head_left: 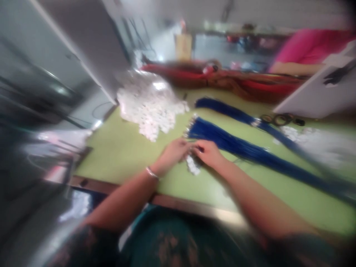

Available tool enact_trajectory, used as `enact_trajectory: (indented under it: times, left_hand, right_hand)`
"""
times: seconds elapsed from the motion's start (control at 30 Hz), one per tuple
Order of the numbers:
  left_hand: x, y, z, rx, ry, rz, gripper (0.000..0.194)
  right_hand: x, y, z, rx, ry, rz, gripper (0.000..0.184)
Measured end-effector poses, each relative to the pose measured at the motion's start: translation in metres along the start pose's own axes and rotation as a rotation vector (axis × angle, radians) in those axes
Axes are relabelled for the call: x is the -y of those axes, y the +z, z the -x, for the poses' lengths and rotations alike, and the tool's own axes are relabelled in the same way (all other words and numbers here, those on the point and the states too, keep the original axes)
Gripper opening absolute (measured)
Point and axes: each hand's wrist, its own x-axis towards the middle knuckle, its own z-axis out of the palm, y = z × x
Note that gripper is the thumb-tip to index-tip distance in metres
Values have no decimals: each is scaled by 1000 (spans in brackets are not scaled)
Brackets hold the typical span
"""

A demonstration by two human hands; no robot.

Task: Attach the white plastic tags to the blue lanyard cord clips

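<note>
My left hand and my right hand meet over the green tabletop, fingers closed and pinching close together. What lies between the fingertips is small and blurred; I cannot make it out. Just below them is a little cluster of white pieces on the table. Right behind my hands lies a bundle of blue wires, its tipped ends near my fingers and its length running off to the right. Farther back left, a clear plastic bag with a heap of small white pieces spills onto the table.
A second blue wire bundle lies behind the first. Rolls of tape and another bag of white pieces are at the right. Red and brown wire bundles stretch across the back. A person in a pink sleeve is beyond them.
</note>
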Motion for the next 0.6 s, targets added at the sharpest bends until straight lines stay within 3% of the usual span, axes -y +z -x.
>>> enact_trajectory:
  times: [0.1, 0.3, 0.47, 0.6]
  left_hand:
    - [1, -2, 0, -36, -25, 44, 30]
    - [0, 2, 0, -55, -42, 30, 25]
    - [-2, 5, -4, -65, -2, -65, 29]
    - [0, 6, 4, -18, 75, -177, 29]
  right_hand:
    - [-3, -5, 0, -27, -43, 55, 14]
    - [-4, -4, -1, 57, -99, 89, 21]
    - [-3, 2, -3, 22, 12, 10, 21]
    - [0, -6, -4, -17, 167, -232, 16]
